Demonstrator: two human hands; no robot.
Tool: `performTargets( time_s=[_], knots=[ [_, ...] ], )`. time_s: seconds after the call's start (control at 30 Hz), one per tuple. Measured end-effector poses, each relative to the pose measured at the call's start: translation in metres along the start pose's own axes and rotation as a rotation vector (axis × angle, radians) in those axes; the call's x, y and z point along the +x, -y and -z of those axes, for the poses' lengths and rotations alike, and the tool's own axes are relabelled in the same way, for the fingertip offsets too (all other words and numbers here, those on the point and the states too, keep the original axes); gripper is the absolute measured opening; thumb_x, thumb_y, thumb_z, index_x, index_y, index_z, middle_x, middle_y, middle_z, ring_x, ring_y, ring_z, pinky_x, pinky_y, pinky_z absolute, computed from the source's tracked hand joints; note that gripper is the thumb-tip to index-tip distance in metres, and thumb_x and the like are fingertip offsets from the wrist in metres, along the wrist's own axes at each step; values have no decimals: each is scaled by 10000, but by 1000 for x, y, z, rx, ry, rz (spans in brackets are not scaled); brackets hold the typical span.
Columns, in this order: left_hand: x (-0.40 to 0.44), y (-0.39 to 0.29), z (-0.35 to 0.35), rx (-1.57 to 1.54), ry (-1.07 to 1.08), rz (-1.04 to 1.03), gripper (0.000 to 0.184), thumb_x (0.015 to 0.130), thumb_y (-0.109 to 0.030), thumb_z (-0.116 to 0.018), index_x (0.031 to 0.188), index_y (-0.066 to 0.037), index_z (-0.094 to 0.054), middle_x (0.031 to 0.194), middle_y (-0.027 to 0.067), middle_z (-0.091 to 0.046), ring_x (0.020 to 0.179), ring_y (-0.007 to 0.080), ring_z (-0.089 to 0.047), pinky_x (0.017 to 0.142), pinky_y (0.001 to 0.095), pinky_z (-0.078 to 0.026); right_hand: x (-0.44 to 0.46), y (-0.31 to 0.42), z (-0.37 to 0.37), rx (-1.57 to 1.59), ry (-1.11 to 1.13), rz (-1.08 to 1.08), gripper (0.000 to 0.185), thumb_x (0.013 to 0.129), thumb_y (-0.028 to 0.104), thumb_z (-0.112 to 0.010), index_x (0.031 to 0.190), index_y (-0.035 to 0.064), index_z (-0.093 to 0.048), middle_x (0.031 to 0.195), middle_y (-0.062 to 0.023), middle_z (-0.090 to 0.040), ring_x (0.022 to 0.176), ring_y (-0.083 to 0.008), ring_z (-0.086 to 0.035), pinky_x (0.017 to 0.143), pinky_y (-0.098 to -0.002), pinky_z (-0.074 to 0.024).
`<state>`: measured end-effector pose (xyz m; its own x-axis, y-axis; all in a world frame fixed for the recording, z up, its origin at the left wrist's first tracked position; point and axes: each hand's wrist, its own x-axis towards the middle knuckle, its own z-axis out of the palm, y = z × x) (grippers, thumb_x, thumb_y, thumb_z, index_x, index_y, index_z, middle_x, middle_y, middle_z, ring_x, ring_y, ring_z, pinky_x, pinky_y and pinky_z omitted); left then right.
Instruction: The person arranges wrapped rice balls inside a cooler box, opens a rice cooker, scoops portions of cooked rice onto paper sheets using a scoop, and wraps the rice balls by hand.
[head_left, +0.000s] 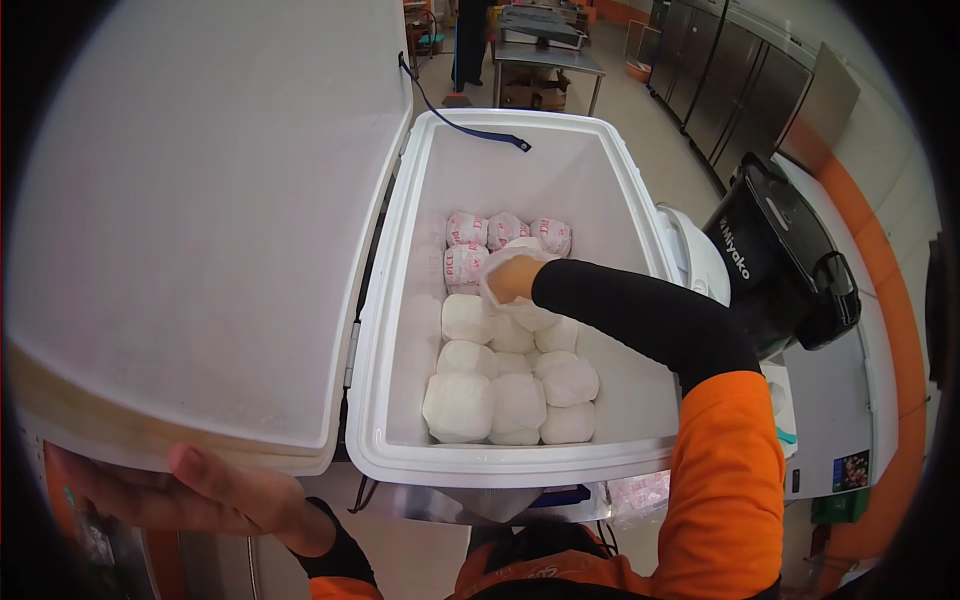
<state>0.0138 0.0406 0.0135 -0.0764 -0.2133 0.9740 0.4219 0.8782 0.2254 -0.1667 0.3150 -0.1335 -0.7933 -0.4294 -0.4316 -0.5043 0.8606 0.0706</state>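
Observation:
A large white cooler box (375,400) stands open in the middle, its lid (210,200) tilted up at the left. Inside lie several plain white wrapped bundles (459,407) towards the near end and several bundles with pink print (466,268) farther back. My right hand (513,279) reaches down among them, partly covered by thin white wrapping or a bag; its fingers are hidden, so I cannot make out what it holds. At the lower left, my left hand (215,492) is open, its fingers stretched out under the lid's near edge.
A black Miyako appliance (740,250) stands right of the cooler, near a white rounded appliance (700,260). A blue strap (470,130) runs from lid to box. Farther back are a metal table (550,58), steel cabinets (730,80) and a person in dark clothes (471,45).

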Motion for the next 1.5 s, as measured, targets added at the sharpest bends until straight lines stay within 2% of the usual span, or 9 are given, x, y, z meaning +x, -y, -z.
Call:
performTargets(
  time_s=[0.43,0.57,0.73,0.83,0.9,1.2,1.27,1.4,1.5],
  knots=[
    [-6,6,2,27,47,-4,609,957,-407,-373,1469,-177,-137,1485,155,-236,1359,299,-310,1078,459,-380,80,-75,-122,-314,173,101,278,680,283,-690,838,58,-733,978,-173,-678,817,-285,-665,755,-430,-528],
    [-7,8,3,10,72,-21,596,959,-375,-364,1469,-178,-127,1492,151,-217,1371,300,-285,1092,454,-360,-1,-58,14,404,387,-257,389,651,285,-689,961,50,-710,969,-131,-669,870,-279,-646,775,-407,-513],
    [-11,9,-2,-158,60,15,606,956,-338,-372,1473,-148,-119,1501,160,-200,1380,309,-263,1096,455,-340,12,-115,17,1594,-178,-264,563,755,317,-697,1196,12,-525,1106,-123,-617,983,-249,-627,831,-382,-528],
    [-12,10,-2,-191,67,-5,630,949,-342,-391,1469,-104,-127,1511,182,-174,1399,326,-213,1118,477,-278,53,-124,-9,1536,-460,-183,478,828,306,-640,1182,9,-521,1105,-169,-621,999,-302,-627,848,-399,-516],
    [-11,11,-4,-202,48,-30,641,944,-352,-394,1468,-94,-131,1518,187,-158,1407,334,-189,1133,490,-237,63,-102,-26,407,-714,-221,451,869,309,-587,1189,2,-506,1104,-231,-609,1003,-358,-614,868,-412,-498],
    [-10,14,2,-166,118,-32,596,952,-335,-375,1468,-138,-149,1519,172,-135,1425,334,-123,1134,506,-226,51,-70,26,18,-561,-436,317,766,252,-555,996,74,-683,1108,-193,-634,1014,-354,-612,904,-445,-464],
    [-11,11,3,-115,96,-16,575,957,-320,-370,1464,-128,-177,1501,180,-176,1405,335,-196,1126,498,-258,134,-188,4,33,-524,-346,323,727,297,-591,942,86,-707,1059,-187,-658,997,-326,-626,899,-438,-465],
    [-9,13,3,-126,74,-13,513,994,-238,-374,1448,-45,-233,1472,200,-268,1343,336,-334,1074,441,-359,-158,-63,156,-164,-716,-132,339,837,356,-571,755,32,-626,734,-176,-632,584,-273,-560,556,-381,-449],
    [-7,9,1,-126,31,-23,482,997,-189,-407,1427,-14,-276,1423,218,-361,1261,322,-449,1031,402,-413,-313,-8,124,103,-780,-110,360,857,375,-547,775,37,-639,748,-188,-631,627,-296,-582,589,-396,-459]
  ],
)
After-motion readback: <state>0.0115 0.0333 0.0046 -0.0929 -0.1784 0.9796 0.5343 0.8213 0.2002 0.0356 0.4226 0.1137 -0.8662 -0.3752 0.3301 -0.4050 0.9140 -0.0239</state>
